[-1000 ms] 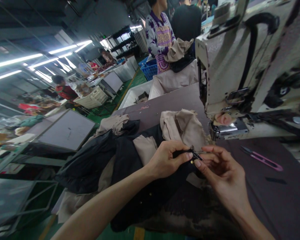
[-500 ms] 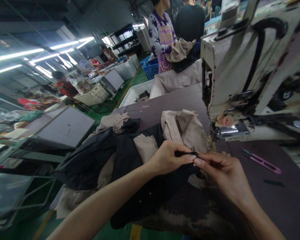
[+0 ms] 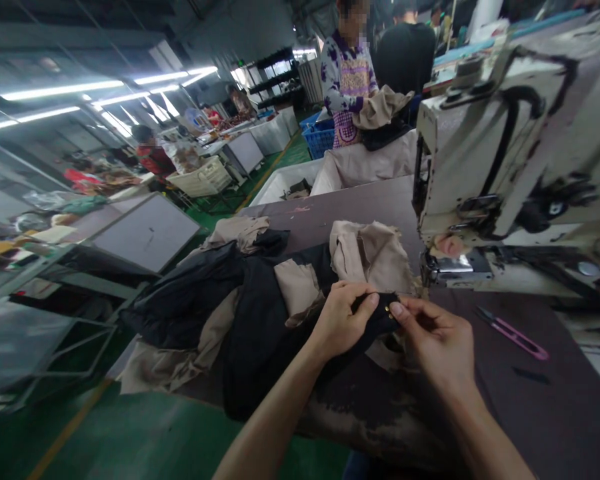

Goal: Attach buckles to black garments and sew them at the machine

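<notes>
Both hands are close together, fingertips almost meeting, over the edge of a black lined garment (image 3: 275,347). My left hand (image 3: 339,320) pinches a fold of that edge between thumb and fingers. My right hand (image 3: 433,347) closes on the same edge from the other side, its fingertips (image 3: 397,310) just beside a small brass stud (image 3: 390,309). The pinched edge points to about 2 o'clock, towards the machine. The garment's long axis runs from there back to my 9 o'clock, and it lies bunched on a dark worktable (image 3: 340,203), with its beige lining (image 3: 295,287) showing in patches.

A rumpled beige part of the fabric (image 3: 367,257) rises at 12 o'clock. At 1 o'clock, just past it, is the steel foot plate (image 3: 455,269) of a cream industrial sewing machine (image 3: 485,150). Pink-handled thread snips (image 3: 513,338) lie on the tabletop at 3 o'clock, with open table between them and my right hand.

Farther off at 12 o'clock, a co-worker in a patterned apron (image 3: 349,87) stands behind a white bin (image 3: 280,190), beside a blue crate (image 3: 318,143).
</notes>
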Tool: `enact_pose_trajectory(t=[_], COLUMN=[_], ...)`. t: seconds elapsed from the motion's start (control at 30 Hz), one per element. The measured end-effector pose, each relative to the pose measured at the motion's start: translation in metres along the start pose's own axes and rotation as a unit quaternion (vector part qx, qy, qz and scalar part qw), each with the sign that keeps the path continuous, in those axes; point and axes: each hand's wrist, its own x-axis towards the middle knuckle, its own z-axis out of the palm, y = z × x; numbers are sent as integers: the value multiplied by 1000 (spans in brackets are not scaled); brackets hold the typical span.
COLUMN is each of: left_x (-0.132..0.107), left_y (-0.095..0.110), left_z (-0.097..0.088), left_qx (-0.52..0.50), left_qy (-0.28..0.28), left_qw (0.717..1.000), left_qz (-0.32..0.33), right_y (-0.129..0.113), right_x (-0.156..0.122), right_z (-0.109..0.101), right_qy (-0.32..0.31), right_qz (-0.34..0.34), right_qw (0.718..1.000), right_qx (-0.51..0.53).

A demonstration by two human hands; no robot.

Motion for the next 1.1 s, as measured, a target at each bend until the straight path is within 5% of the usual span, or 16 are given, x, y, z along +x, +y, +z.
enact_pose_trajectory(t=[0.5, 1.1], left_x=[100, 121], left_y=[9, -6], left_z=[31, 38], left_qx=[16, -23], left_qy=[-110, -136], left_qw=[989, 987], left_qz=[99, 87], right_y=[6, 1], right_x=[46, 58], right_z=[-24, -27], right_qy=[119, 113], right_qz=[90, 97], right_qw=[967, 970], right_qx=[207, 193])
